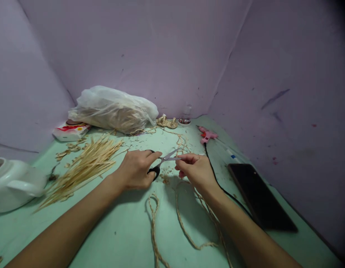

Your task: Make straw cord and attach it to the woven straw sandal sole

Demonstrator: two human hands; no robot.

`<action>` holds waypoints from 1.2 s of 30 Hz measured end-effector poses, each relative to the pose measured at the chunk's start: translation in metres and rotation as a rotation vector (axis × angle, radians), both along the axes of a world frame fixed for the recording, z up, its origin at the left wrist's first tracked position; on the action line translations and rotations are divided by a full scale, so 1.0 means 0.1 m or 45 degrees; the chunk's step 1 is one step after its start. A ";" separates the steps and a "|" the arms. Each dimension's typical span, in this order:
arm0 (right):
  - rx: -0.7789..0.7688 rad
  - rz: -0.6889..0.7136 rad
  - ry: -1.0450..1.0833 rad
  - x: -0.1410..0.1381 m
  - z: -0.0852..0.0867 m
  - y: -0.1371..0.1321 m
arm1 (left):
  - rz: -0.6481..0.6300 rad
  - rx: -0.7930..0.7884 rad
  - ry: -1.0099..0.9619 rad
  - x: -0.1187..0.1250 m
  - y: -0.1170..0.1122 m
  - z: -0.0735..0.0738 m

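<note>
My left hand (137, 167) is closed around the black handles of a pair of scissors (164, 159), whose blades are parted and point right. My right hand (196, 169) pinches its thumb and fingers together right by the blade tips. It seems to hold a thin end of twisted natural-fibre cord (180, 219); the pinched part is mostly hidden by the fingers. The cord runs down under the right wrist and lies in loose curves on the table. Another looped length of cord (153, 223) lies between my forearms.
On the green table (119, 230) lie dry straw strips (86, 167), a white plastic bag (113, 108), a box (72, 132), a white container (18, 182), a woven piece (167, 122), a jar of beads (184, 121), a pink glue gun (207, 134) with black cable, and a phone-like slab (261, 197).
</note>
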State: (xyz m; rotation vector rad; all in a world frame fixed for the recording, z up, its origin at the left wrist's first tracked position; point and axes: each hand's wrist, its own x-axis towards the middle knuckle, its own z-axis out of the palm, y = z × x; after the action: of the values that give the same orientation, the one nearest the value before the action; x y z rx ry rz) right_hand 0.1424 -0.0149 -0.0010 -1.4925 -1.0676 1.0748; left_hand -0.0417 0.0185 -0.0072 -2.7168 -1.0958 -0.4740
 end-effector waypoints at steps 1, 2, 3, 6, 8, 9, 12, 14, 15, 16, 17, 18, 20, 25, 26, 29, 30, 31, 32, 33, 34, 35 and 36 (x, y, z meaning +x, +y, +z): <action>-0.002 -0.004 0.017 0.00 0.00 0.00 | -0.002 0.013 0.002 0.00 0.01 -0.01; -0.004 -0.004 0.027 -0.01 0.00 0.00 | -0.004 0.020 0.002 0.00 0.01 -0.02; -0.006 0.001 0.030 -0.01 0.00 0.00 | -0.006 0.025 -0.002 0.00 0.01 -0.03; 0.007 0.047 0.016 -0.01 0.00 -0.01 | -0.021 0.020 -0.012 -0.01 0.01 -0.05; 0.033 0.080 0.002 -0.02 -0.01 -0.02 | -0.031 0.021 -0.017 -0.01 0.01 -0.07; 0.044 0.086 -0.005 -0.02 -0.01 -0.02 | -0.039 0.020 -0.021 -0.01 0.01 -0.08; 0.045 0.075 -0.018 -0.02 -0.01 -0.02 | -0.063 0.005 -0.057 -0.03 0.04 -0.12; 0.043 0.064 -0.010 -0.02 -0.01 -0.02 | -0.079 -0.033 -0.096 -0.03 0.05 -0.13; 0.041 0.058 -0.006 -0.02 -0.01 -0.02 | -0.092 -0.064 -0.120 -0.04 0.05 -0.13; 0.038 0.050 -0.002 -0.02 0.00 -0.02 | -0.109 -0.100 -0.151 -0.04 0.06 -0.13; 0.033 0.042 0.000 -0.02 0.00 -0.02 | -0.126 -0.144 -0.186 -0.04 0.06 -0.12; 0.027 0.034 0.001 -0.02 0.00 -0.02 | -0.137 -0.189 -0.231 -0.04 0.06 -0.12; 0.024 0.027 0.003 -0.02 -0.01 -0.02 | -0.128 -0.267 -0.355 -0.04 0.06 -0.11; 0.048 0.037 0.012 -0.02 -0.04 -0.01 | 0.057 -0.444 -0.774 -0.01 0.12 -0.13; 0.056 0.042 0.017 -0.02 -0.05 0.00 | 0.087 -0.500 -0.856 0.00 0.13 -0.14; 0.067 0.070 0.028 -0.02 -0.06 0.00 | 0.134 -0.696 -1.076 0.03 0.15 -0.11; 0.059 0.082 0.026 -0.02 -0.06 -0.01 | 0.144 -0.760 -1.138 0.04 0.15 -0.10; 0.048 0.090 0.024 -0.02 -0.06 -0.01 | 0.155 -0.822 -1.193 0.05 0.15 -0.07; 0.037 0.093 0.026 -0.03 -0.06 -0.01 | 0.164 -0.885 -1.247 0.06 0.14 -0.05; 0.026 0.096 0.029 -0.03 -0.06 -0.01 | 0.177 -0.947 -1.295 0.07 0.14 -0.02; 0.018 0.096 0.031 -0.04 -0.05 -0.02 | 0.196 -1.006 -1.338 0.08 0.13 0.00; 0.013 0.096 0.030 -0.04 -0.05 -0.02 | 0.216 -1.061 -1.377 0.10 0.11 0.03; 0.010 0.098 0.025 -0.05 -0.05 -0.02 | 0.235 -1.114 -1.415 0.11 0.10 0.04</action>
State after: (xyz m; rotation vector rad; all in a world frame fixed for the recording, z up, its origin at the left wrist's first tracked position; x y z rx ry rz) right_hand 0.1372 -0.0174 -0.0057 -1.4415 -1.1223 1.1354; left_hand -0.0306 0.0283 -0.0027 -2.8725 -2.1745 -2.0190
